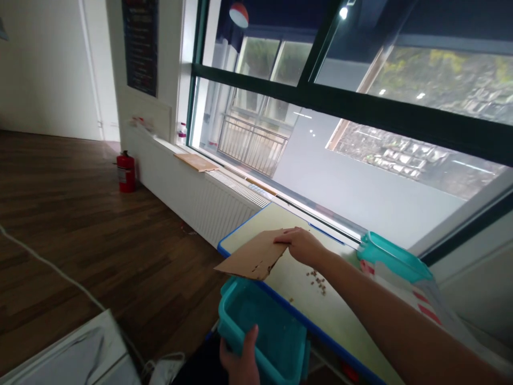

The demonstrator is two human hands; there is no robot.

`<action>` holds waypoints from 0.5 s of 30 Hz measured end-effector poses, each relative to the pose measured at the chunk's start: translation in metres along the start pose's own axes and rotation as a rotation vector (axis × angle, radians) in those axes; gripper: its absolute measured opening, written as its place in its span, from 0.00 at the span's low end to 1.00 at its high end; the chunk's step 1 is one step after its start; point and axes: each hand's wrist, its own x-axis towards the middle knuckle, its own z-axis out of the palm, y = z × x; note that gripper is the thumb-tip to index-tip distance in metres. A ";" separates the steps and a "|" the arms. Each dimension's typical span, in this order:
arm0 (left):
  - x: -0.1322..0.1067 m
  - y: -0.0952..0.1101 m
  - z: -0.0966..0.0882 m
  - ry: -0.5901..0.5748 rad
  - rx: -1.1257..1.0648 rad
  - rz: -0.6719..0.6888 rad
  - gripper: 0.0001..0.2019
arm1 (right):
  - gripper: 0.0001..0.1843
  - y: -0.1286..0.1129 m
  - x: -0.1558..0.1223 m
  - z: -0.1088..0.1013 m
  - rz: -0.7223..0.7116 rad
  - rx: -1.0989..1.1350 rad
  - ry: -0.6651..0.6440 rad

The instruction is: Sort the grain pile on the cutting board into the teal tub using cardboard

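Note:
My right hand [302, 246] is closed on the edge of a flat brown piece of cardboard [252, 254], which is tilted over the blue-edged table [340, 310] and has a torn lower edge. Below it, my left hand [242, 358] grips the near rim of a teal plastic tub [262, 321], with the thumb inside and the fingers hidden underneath. The tub sits just off the table's front edge. Several small tan bits [318, 282] lie scattered on the tabletop beneath my right forearm.
A second teal tub [395, 256] and a red-and-white plastic bag [420, 299] are at the table's right end. A radiator [224, 200] runs under the window. On the wooden floor stand a red fire extinguisher [126, 174] and, at lower left, a white box [80, 353] beside a cable [52, 264].

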 end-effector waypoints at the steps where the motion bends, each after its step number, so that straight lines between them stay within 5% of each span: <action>1: -0.006 0.000 0.003 0.005 0.011 0.002 0.37 | 0.30 -0.002 -0.005 -0.003 -0.004 -0.013 -0.013; 7: -0.035 0.009 0.014 -0.041 -0.006 -0.032 0.40 | 0.30 -0.013 -0.037 -0.014 -0.071 -0.019 -0.036; 15: -0.039 0.001 0.006 -0.083 0.002 0.135 0.31 | 0.29 -0.031 -0.079 -0.038 -0.021 -0.001 -0.129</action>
